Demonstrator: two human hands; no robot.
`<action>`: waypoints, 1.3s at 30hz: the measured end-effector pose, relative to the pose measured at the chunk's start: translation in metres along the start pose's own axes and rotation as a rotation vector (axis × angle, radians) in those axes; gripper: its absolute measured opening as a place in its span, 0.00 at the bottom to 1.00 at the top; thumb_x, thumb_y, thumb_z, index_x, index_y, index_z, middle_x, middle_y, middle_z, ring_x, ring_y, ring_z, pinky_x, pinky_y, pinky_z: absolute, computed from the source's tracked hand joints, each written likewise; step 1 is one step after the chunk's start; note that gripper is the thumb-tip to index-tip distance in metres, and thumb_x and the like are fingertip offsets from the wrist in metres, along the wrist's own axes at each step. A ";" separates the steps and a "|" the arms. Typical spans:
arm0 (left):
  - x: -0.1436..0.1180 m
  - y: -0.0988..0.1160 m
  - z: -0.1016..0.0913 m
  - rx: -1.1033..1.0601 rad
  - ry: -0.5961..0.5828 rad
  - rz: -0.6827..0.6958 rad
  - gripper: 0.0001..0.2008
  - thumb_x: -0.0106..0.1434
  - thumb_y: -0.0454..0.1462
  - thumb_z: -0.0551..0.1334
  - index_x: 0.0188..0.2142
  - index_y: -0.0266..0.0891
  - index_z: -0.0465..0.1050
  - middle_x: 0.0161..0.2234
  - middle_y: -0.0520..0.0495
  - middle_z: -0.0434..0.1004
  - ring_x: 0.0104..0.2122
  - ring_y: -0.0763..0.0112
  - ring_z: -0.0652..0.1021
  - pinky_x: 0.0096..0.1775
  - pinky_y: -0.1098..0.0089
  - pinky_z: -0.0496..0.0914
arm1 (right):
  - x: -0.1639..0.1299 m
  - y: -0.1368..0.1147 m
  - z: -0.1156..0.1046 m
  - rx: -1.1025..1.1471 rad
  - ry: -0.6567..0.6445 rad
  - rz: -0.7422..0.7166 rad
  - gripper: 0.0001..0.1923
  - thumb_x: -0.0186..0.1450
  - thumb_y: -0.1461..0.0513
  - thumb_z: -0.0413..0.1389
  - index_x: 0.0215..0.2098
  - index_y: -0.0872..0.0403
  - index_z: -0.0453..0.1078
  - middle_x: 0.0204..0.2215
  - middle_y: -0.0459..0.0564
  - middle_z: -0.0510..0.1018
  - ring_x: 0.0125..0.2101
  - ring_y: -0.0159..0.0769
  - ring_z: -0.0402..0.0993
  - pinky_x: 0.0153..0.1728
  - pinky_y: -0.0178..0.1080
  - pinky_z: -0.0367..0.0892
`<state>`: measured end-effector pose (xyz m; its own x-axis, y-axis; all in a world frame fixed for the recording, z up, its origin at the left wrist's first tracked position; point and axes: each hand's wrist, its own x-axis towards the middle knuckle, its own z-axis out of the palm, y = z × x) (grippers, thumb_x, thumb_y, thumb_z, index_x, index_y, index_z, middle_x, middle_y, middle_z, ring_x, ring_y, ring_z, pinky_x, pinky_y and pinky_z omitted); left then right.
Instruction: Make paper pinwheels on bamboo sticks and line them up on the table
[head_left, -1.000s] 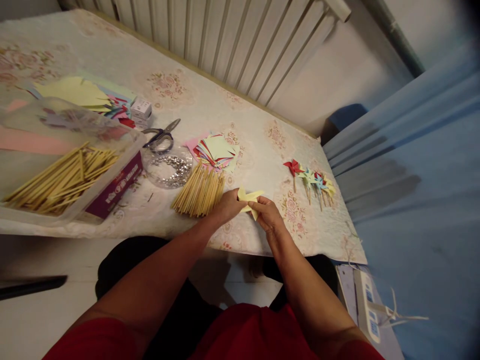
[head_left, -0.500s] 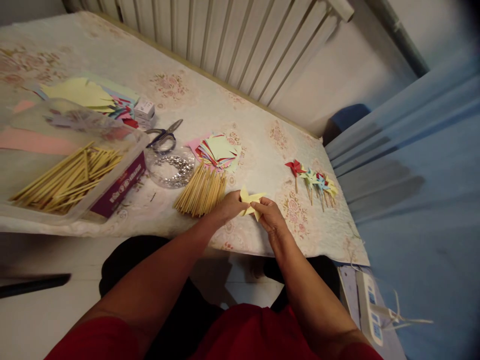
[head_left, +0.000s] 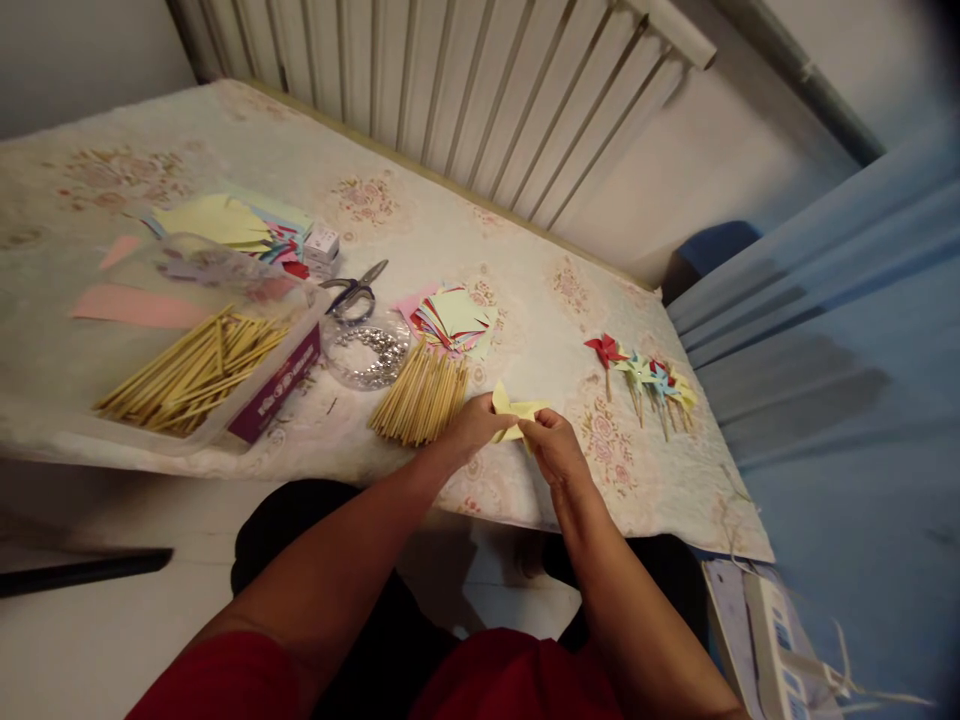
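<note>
**Both hands pinch yellow folded paper at worktop front edge**

Grip: left hand (head_left: 471,425) and right hand (head_left: 556,447) both closed on one yellow folded paper piece (head_left: 516,410), fingers pinching it from either side. Paper held just above the worktop (head_left: 517,300), near its front edge, with pointed flaps sticking up between the two hands.

Left of the left hand, touching or almost touching it: loose bundle of wooden sticks (head_left: 421,394) lying on the floral cover. Behind the bundle: stack of coloured paper squares (head_left: 454,316), fanned. Beside the stack: round clear dish of silvery pins (head_left: 367,350), scissors (head_left: 354,292) just behind the dish.

Far left: clear plastic box (head_left: 247,400) holding more sticks, purple label on its side. Behind it, larger coloured sheets (head_left: 225,222) and a small white carton (head_left: 322,243).

Right of the hands, well apart: row of finished pinwheels (head_left: 645,378) on sticks, red one at the left end
</note>
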<state>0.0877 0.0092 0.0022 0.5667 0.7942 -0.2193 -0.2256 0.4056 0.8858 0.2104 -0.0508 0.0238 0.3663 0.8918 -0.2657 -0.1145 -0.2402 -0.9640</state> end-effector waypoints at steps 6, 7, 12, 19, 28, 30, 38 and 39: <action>-0.002 0.003 0.001 -0.033 0.024 -0.058 0.14 0.50 0.30 0.63 0.39 0.31 0.74 0.31 0.48 0.78 0.27 0.75 0.74 0.31 0.74 0.67 | -0.005 -0.002 -0.007 0.003 0.024 -0.038 0.12 0.50 0.56 0.65 0.24 0.53 0.70 0.21 0.42 0.73 0.21 0.28 0.65 0.24 0.33 0.60; -0.003 0.004 0.001 -0.057 0.017 -0.070 0.13 0.50 0.30 0.63 0.38 0.31 0.73 0.31 0.48 0.78 0.27 0.75 0.74 0.31 0.74 0.67 | -0.004 -0.003 -0.010 0.020 0.064 -0.063 0.12 0.51 0.54 0.65 0.25 0.53 0.70 0.21 0.42 0.73 0.21 0.28 0.65 0.24 0.33 0.61; -0.012 0.009 0.003 -0.204 -0.115 -0.077 0.12 0.48 0.33 0.65 0.35 0.32 0.72 0.28 0.51 0.75 0.26 0.76 0.72 0.31 0.74 0.65 | 0.007 0.004 -0.035 0.119 0.282 -0.120 0.13 0.50 0.55 0.65 0.28 0.52 0.70 0.21 0.43 0.74 0.19 0.28 0.65 0.21 0.34 0.61; -0.026 0.009 0.005 -0.131 -0.548 -0.129 0.11 0.44 0.33 0.69 0.28 0.34 0.70 0.24 0.56 0.69 0.24 0.80 0.67 0.30 0.76 0.61 | 0.020 0.026 -0.032 -0.227 0.289 -0.155 0.07 0.48 0.60 0.62 0.25 0.53 0.72 0.16 0.41 0.71 0.18 0.30 0.62 0.21 0.35 0.58; -0.036 0.001 0.009 0.152 -0.880 -0.193 0.16 0.41 0.40 0.73 0.27 0.37 0.72 0.23 0.55 0.69 0.24 0.75 0.67 0.30 0.72 0.61 | 0.024 0.041 0.027 -0.745 -0.232 -0.641 0.09 0.62 0.61 0.54 0.39 0.50 0.75 0.31 0.47 0.75 0.32 0.37 0.69 0.36 0.38 0.63; -0.041 -0.002 0.012 0.167 -0.947 -0.210 0.18 0.39 0.42 0.74 0.27 0.37 0.72 0.23 0.55 0.69 0.24 0.75 0.67 0.30 0.72 0.61 | 0.027 0.044 0.030 -0.880 -0.315 -0.758 0.11 0.65 0.62 0.52 0.43 0.49 0.74 0.33 0.50 0.74 0.34 0.37 0.69 0.37 0.38 0.63; -0.045 -0.019 0.012 0.156 -0.923 -0.270 0.22 0.37 0.43 0.76 0.29 0.35 0.73 0.23 0.55 0.70 0.24 0.76 0.67 0.28 0.72 0.60 | 0.032 0.048 0.034 -1.230 -0.324 -0.952 0.13 0.69 0.63 0.46 0.42 0.52 0.73 0.30 0.50 0.71 0.32 0.35 0.65 0.33 0.35 0.60; -0.044 -0.022 0.011 0.147 -0.888 -0.279 0.22 0.36 0.43 0.76 0.28 0.36 0.73 0.22 0.55 0.69 0.23 0.76 0.67 0.27 0.72 0.60 | 0.032 0.049 0.034 -1.249 -0.315 -0.954 0.13 0.69 0.63 0.47 0.41 0.52 0.73 0.30 0.50 0.71 0.32 0.35 0.65 0.33 0.35 0.59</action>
<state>0.0763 -0.0400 -0.0035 0.9955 0.0168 -0.0933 0.0777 0.4200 0.9042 0.1854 -0.0206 -0.0316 -0.3558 0.8940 0.2724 0.8825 0.4173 -0.2170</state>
